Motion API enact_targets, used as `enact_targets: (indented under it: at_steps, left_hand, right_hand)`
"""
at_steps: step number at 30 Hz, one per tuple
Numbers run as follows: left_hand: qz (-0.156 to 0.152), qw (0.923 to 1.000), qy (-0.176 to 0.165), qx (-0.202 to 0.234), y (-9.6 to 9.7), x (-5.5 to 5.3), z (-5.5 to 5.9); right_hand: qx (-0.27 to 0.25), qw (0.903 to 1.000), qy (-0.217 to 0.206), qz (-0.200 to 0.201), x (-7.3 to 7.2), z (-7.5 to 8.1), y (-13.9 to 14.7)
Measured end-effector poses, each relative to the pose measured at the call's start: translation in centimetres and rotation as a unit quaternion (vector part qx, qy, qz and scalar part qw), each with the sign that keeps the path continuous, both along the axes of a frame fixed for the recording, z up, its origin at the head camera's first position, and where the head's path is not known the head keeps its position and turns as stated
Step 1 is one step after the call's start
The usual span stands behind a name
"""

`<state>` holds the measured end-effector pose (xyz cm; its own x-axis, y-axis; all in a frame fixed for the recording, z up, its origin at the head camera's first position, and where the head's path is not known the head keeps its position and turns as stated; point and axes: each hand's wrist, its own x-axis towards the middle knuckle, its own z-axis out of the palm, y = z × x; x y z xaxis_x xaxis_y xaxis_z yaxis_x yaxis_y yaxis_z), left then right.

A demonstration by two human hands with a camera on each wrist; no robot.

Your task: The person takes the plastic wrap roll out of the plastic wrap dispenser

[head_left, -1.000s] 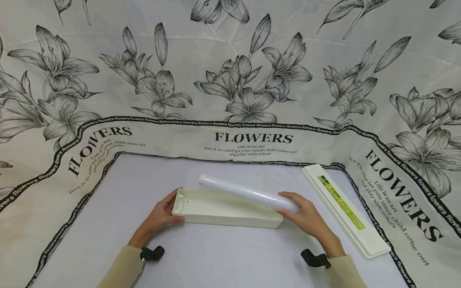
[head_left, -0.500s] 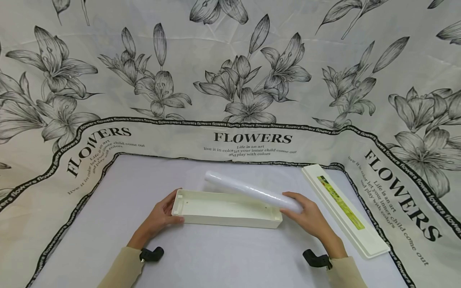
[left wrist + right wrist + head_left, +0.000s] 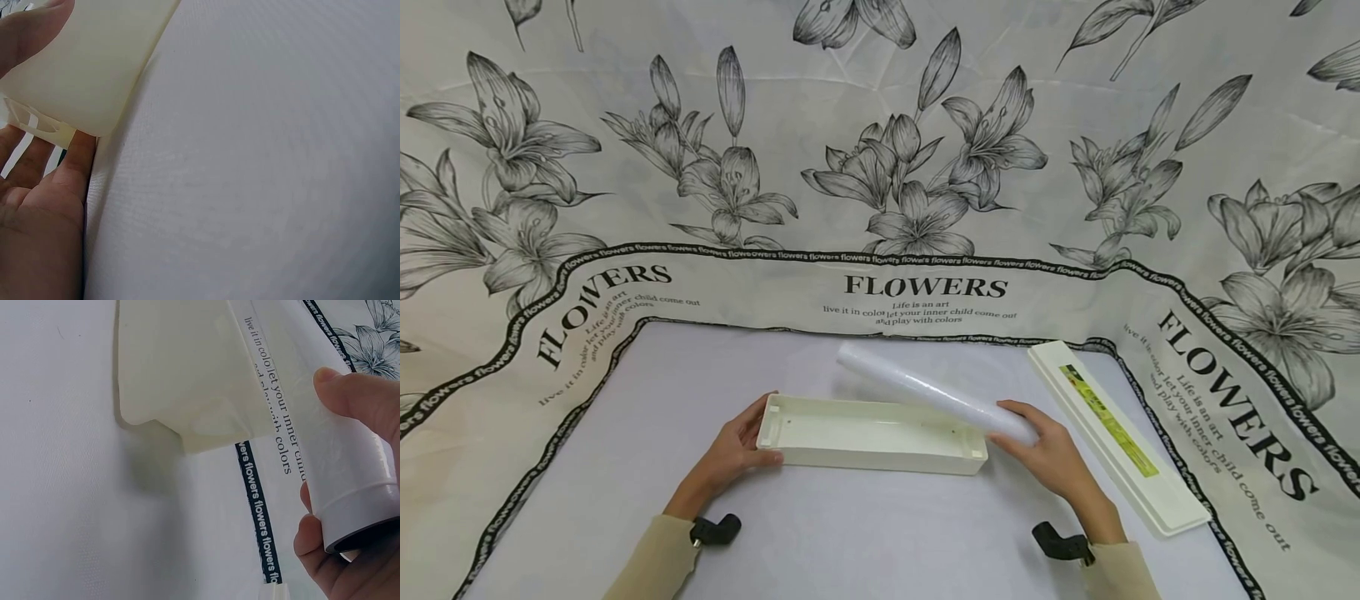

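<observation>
A long cream plastic box (image 3: 872, 461), its top uncovered, sits on the white table. My left hand (image 3: 736, 450) grips its left end, thumb on the near side and fingers around the end wall; the left wrist view shows the same end of the box (image 3: 94, 69). In my right hand (image 3: 1047, 454) is a white roll of clear plastic wrap (image 3: 925, 390), held by its right end. The roll slants up and away to the left over the box's back right corner. In the right wrist view the thumb presses the roll (image 3: 337, 444), whose dark hollow end faces the camera.
A long cream lid (image 3: 1120, 442) with a yellow-green label lies at a slant on the table's right side. Behind the table (image 3: 880, 533) hangs a cloth (image 3: 925, 283) printed with flowers and lettering.
My right hand has shifted slightly right with the roll, and the roll's far end has swung up and to the right, off the box. The left hand and box stay in place.
</observation>
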<state>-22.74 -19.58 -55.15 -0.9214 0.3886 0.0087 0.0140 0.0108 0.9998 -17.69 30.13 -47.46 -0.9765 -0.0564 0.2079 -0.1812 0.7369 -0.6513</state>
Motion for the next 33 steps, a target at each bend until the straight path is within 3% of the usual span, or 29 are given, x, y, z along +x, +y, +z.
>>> enact_targets:
  at_steps: [33]
  left_hand:
    - [0.001,1.0000,0.003,0.002,-0.1,-0.2,-0.4]
  right_hand:
    - [-0.009,0.9988,0.003,-0.049,1.1,-0.8,1.4]
